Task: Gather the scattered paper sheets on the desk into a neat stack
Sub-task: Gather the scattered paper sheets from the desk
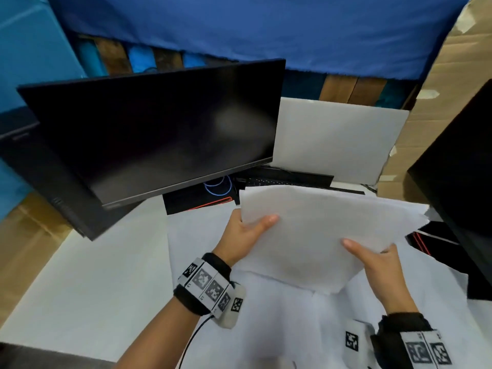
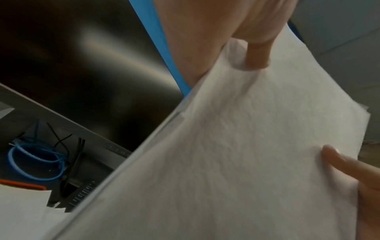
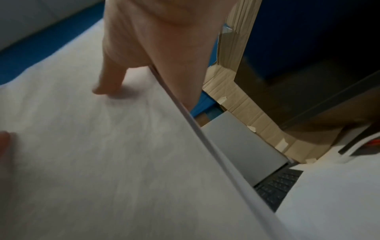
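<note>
A bundle of white paper sheets (image 1: 316,235) is held in the air above the desk, tilted, its edges uneven on the right side. My left hand (image 1: 247,230) grips its left edge, thumb on top and fingers hidden beneath. My right hand (image 1: 372,259) grips the lower right edge the same way. The left wrist view shows the left thumb (image 2: 258,55) pressing the bundle (image 2: 236,154), and the right wrist view shows the right thumb (image 3: 109,79) on the bundle (image 3: 102,154). More white sheets (image 1: 292,323) lie flat on the desk below.
A dark monitor (image 1: 149,129) stands at the left, tilted. Behind the bundle lie a black keyboard (image 1: 287,179), a coiled blue cable (image 1: 218,186) and a white board (image 1: 338,139). Another black screen (image 1: 463,177) stands at the right, with cardboard (image 1: 436,89) behind.
</note>
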Motion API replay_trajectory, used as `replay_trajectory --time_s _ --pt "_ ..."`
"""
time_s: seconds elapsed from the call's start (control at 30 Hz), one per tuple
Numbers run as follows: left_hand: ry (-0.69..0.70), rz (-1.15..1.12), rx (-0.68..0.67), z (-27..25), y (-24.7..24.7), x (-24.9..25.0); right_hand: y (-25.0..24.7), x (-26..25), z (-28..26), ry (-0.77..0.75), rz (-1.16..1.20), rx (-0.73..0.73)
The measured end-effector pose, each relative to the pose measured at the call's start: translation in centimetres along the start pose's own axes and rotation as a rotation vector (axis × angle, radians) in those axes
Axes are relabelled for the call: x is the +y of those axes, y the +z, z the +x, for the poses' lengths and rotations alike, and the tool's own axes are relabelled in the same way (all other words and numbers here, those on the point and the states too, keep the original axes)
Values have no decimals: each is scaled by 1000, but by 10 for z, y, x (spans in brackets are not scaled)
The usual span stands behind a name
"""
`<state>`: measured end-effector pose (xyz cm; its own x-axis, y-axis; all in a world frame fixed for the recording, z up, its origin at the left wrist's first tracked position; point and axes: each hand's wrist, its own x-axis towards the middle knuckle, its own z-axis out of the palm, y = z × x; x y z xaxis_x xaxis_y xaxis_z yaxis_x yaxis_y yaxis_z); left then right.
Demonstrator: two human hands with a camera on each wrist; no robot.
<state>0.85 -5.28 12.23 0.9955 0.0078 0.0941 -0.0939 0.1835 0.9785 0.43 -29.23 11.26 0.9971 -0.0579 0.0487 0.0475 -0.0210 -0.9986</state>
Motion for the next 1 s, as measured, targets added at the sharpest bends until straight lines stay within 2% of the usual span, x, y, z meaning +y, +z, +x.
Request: replay_trajectory --time_s 0.1,0.27,0.4,0.5,0.6,0.67,0.73,0.77,0.83,0.87,0.93,1.0 --pt "94 10 85 -9 0 9 17 12 -6 22 -69 -34" --pt "211 25 100 -12 -5 23 34 12 3 63 -40 72" --pt "187 80 97 -16 -18 5 43 19 1 100 -80 -43" --pt "91 119 104 -21 -29 -16 49 36 -2 224 -130 -65" --pt "7 192 44 -20 -54 -33 51 29 -1 276 -143 68" --pt "-86 265 106 -18 -83 -52 44 17 2 230 -142 167" --pt "-290 461 327 -19 -117 -77 34 17 6 221 -161 187" --pt "-445 598 424 -22 -130 -88 28 27 10 249 -173 165" --pt "-743 767 530 -30 -145 -104 19 55 12 361 -233 119" --pt "-809 743 562 -33 -147 -110 17 70 12 426 -279 109" --pt "-776 574 602 -33 -148 -120 15 102 10 531 -363 83" --pt "-750 405 542 -33 -144 -123 17 127 9 607 -432 63"
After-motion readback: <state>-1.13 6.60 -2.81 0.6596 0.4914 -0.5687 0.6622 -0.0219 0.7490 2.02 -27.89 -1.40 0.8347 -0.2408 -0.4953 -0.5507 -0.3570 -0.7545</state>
